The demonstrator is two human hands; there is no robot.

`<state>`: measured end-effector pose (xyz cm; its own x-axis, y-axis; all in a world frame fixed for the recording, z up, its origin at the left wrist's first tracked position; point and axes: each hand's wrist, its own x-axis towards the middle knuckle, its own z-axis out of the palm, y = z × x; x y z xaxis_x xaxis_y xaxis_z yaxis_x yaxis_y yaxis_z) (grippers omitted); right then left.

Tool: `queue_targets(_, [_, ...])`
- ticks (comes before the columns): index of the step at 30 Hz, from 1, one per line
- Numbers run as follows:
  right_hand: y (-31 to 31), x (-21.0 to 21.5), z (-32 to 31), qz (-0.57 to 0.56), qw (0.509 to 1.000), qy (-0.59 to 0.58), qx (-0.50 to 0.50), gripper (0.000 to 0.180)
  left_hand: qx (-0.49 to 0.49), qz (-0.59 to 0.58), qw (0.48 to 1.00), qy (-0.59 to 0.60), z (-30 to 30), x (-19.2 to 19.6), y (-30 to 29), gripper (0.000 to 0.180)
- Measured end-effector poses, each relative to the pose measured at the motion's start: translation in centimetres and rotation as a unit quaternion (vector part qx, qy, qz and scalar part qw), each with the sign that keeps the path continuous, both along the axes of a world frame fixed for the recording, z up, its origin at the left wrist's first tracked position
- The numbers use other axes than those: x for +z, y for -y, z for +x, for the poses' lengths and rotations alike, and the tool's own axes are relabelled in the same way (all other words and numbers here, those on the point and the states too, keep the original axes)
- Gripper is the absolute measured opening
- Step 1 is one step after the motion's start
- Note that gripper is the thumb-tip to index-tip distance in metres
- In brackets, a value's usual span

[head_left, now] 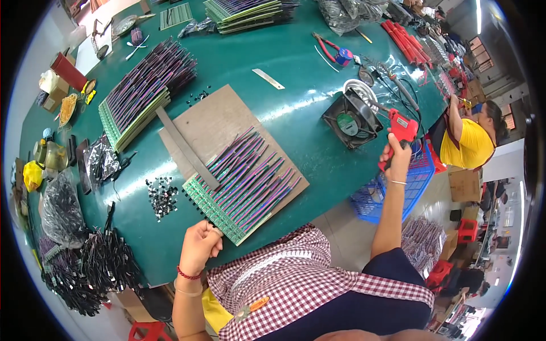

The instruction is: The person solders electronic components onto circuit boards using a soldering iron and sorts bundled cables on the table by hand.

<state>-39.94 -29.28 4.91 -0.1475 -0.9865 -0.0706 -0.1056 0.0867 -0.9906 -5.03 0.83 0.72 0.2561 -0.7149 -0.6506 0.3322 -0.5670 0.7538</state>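
Observation:
A green circuit board panel (213,211) with rows of purple-and-black wires (250,170) fanning out from it lies on a brown board (227,108) in front of me. A flat metal bar (187,149) rests across the panel's far left part. At the panel's near left edge, my left hand (203,243) is closed with its fingertips pinched; what they hold, if anything, is too small to make out. To the right, my right hand (398,156) grips a red soldering gun (402,128), raised beside a black fan (352,119). The gun's tip points left over a round metal dish (360,90).
Small black parts (162,198) lie in a pile left of the panel. Behind it stands a stack of wired boards (139,94). Black cables (108,261) hang at the left edge. Red-handled pliers (324,46) lie far back. A blue basket (418,182) stands at right; another person (472,136) sits beyond.

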Motion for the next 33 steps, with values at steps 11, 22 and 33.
queue_targets(11, [-10.7,0.6,5.1,-0.1,0.925,0.192,0.312,0.041,-0.004,-0.011,1.0,0.003,0.1,0.0,0.4,0.015])
queue_targets(22, [-18.4,-4.7,6.6,0.151,0.832,0.067,0.529,0.029,-0.007,-0.024,1.0,-0.015,0.1,-0.5,-0.1,0.012])
queue_targets(33, [-18.6,-4.8,5.4,0.198,0.82,0.096,0.529,0.025,-0.011,-0.024,1.0,-0.008,0.0,-0.7,0.0,0.012])
